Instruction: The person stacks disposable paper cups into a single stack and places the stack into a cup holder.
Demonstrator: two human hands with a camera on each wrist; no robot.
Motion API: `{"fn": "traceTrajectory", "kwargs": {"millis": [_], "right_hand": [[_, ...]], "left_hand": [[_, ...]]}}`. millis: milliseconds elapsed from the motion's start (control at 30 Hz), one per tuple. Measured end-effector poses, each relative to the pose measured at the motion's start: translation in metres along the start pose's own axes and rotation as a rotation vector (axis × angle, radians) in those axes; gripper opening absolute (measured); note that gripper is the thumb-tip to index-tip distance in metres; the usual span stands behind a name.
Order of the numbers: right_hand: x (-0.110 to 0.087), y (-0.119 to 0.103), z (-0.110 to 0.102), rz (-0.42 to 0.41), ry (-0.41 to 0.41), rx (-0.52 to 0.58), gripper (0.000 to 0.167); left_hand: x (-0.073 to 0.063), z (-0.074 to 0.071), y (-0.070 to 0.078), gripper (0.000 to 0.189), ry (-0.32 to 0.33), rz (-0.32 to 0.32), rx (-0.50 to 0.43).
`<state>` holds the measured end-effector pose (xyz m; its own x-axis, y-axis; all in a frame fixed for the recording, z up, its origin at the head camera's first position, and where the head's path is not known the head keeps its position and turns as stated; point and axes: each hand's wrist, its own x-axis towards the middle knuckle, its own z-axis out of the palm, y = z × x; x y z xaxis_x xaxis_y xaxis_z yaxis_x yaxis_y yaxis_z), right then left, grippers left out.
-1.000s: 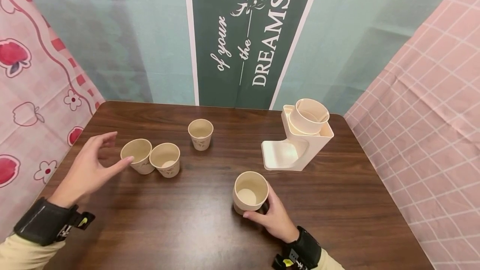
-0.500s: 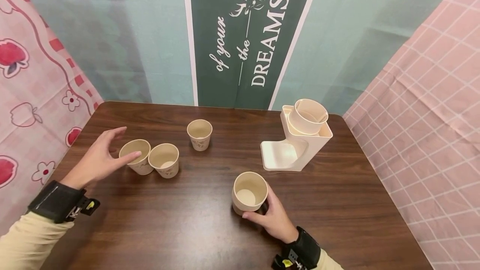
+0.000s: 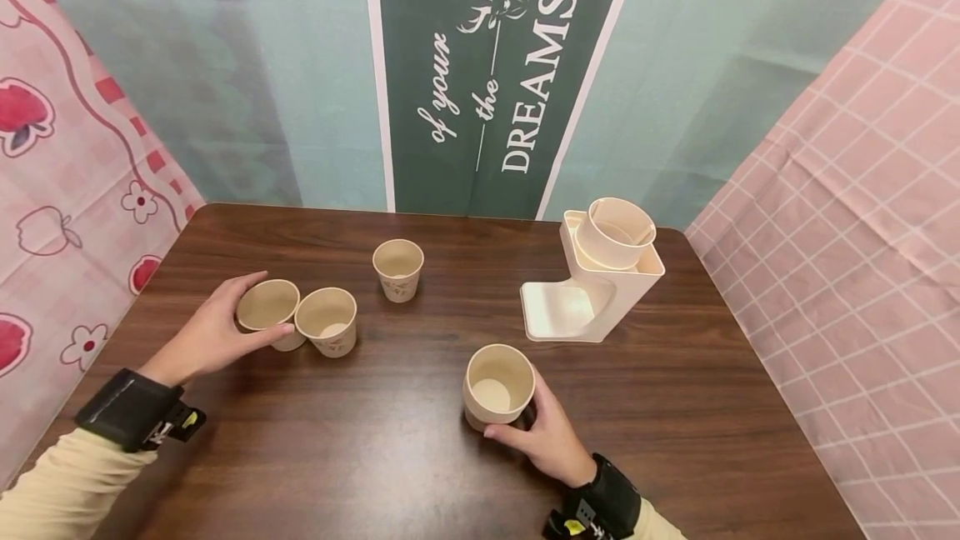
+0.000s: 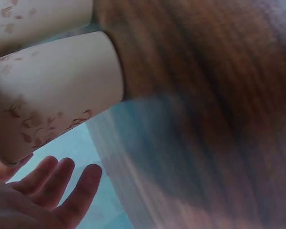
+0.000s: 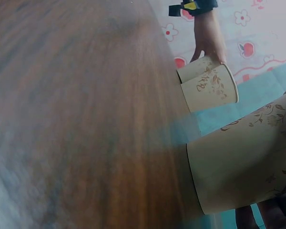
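Note:
My left hand (image 3: pixel 210 338) is spread around the leftmost beige paper cup (image 3: pixel 266 305), thumb in front and fingers behind. In the left wrist view a gap shows between the fingers (image 4: pixel 83 191) and that cup's leaf-printed side. Touching it on the right stands a second paper cup (image 3: pixel 333 338). Nearer the front centre, my right hand (image 3: pixel 553 438) grips another paper cup (image 3: pixel 498 394), thumb in front and fingers on its right side. A line runs round this cup below its rim; whether two are nested cannot be told. It stands upright on the table.
One more paper cup (image 3: pixel 399 276) stands farther back. At the back right is a cream-white plastic stand (image 3: pixel 633 294) with a flat base and a round holder (image 3: pixel 611 247) on top. Printed cloths hang behind and beside the brown wooden table (image 3: pixel 375 457).
My left hand has moved right and slightly down, from left of the leftmost cup to around it. The right hand stays on its cup. The other cups stand as before.

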<state>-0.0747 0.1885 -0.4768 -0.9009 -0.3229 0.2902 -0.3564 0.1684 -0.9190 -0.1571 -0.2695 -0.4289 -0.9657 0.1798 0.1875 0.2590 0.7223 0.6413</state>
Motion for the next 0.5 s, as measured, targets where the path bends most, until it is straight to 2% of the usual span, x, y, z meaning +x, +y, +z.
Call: {"fn": "traceTrajectory", "kwargs": {"millis": [500], "right_hand": [[0.0,-0.0005,0.0003,0.015,-0.003,0.002,0.09]], "left_hand": [[-0.0052,0.0061,-0.0038,0.085,0.034,-0.014,0.027]]}}
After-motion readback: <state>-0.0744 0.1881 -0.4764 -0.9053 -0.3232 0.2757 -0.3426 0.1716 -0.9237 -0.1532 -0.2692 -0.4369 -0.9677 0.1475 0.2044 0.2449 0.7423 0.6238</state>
